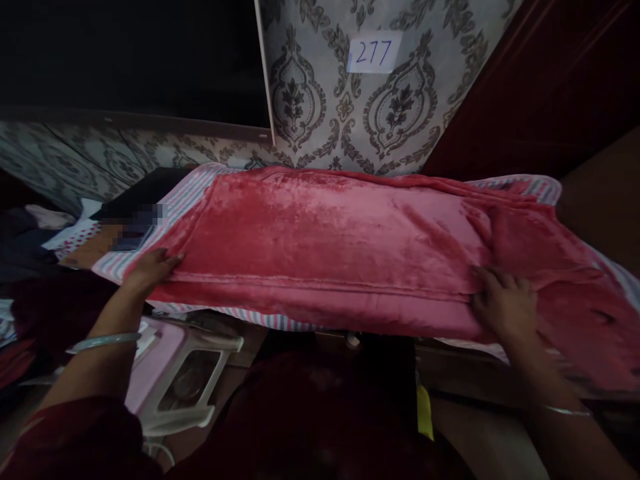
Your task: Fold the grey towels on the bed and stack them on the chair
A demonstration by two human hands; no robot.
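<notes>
A red plush blanket [320, 233] lies spread in a folded layer, with one long edge running along its near side. At the left end of that edge my left hand [153, 270] is closed on the blanket's corner, a bangle on the wrist. Farther right, my right hand [507, 307] grips the same edge, its fingers bent over the plush. Beyond the right hand, part of the blanket is bunched and spreads toward the right. Under it shows a striped cloth [183, 203] in white, pink and grey. The fingertips are partly hidden in the fabric.
A dark television screen [135, 60] is at the upper left, beside patterned wallpaper [345, 107] bearing a paper marked 277 [374, 52]. A pink and white plastic stool [160, 360] stands below on the left. Dark clothes [25, 243] lie at far left.
</notes>
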